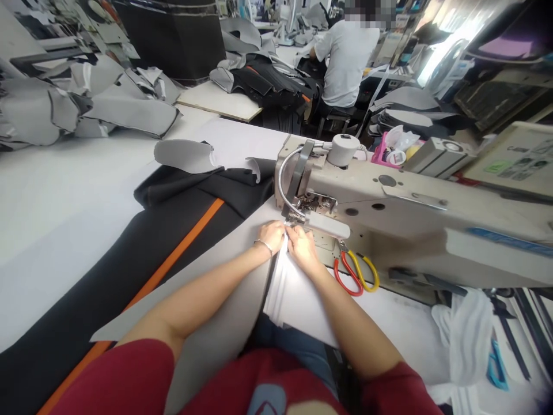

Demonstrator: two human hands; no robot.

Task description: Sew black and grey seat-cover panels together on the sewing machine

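Both hands meet just in front of the needle area of a beige sewing machine (367, 178). My left hand (271, 236), with a bracelet at its wrist, is closed on the edge of a grey fabric panel (224, 276). Close beside it, my right hand (301, 246) pinches a white strip (279, 282), which runs down toward my lap along the panel's dark edge. The fingertips nearly touch, and the exact grip between them is small and partly hidden. Under and left of the panel lies black fabric (112, 259) with an orange stripe (181, 248).
Scissors (356, 271) with red and yellow handles lie right of my right hand. Grey cut pieces (125, 104) are heaped at the left. White cloth (469, 328) and a blue tool (497, 366) lie at lower right. A person in a white shirt (348, 63) sits beyond the machine.
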